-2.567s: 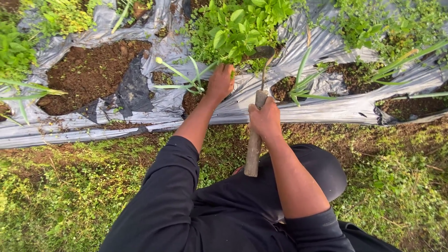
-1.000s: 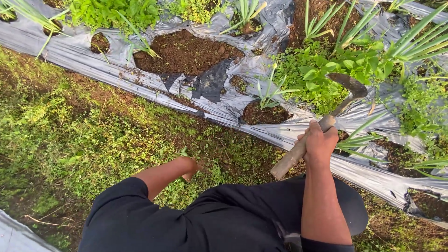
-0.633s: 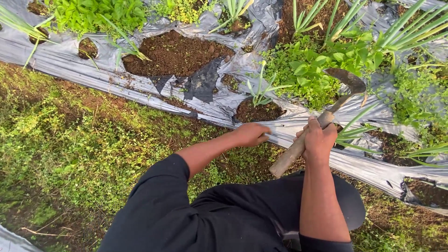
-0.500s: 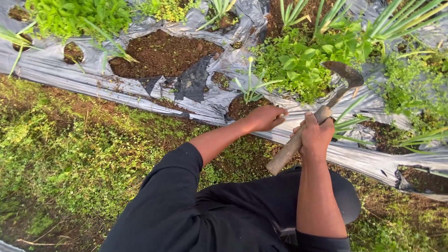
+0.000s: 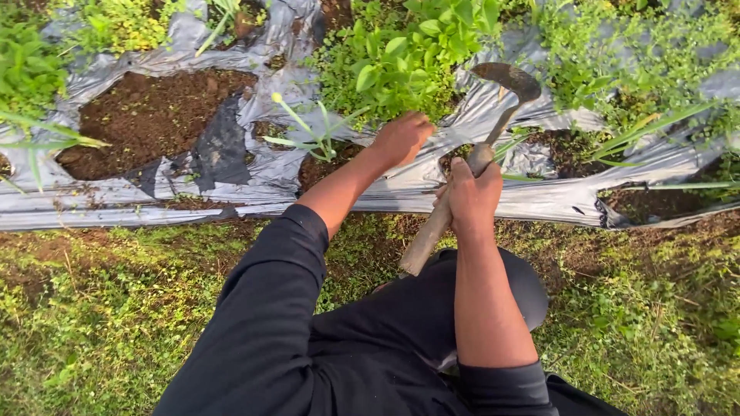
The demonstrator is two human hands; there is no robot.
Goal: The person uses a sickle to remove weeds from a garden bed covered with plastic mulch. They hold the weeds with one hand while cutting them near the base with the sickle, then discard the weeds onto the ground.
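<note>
Wooden-handled sickle (image 5: 462, 177) gripped by right hand (image 5: 472, 199); left hand (image 5: 401, 139) (blurred) seemingly curled at weeds (image 5: 401, 62).

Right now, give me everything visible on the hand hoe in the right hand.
The hand hoe has a pale, worn wooden handle, a thin curved metal neck and a dark, rounded, dirt-stained blade at the top. It is tilted, butt end down toward the person's lap and blade up over the grey plastic mulch sheet, next to the leafy weeds. The right hand is wrapped around the upper part of the handle. The left hand is apart from it, at the weeds.
</note>
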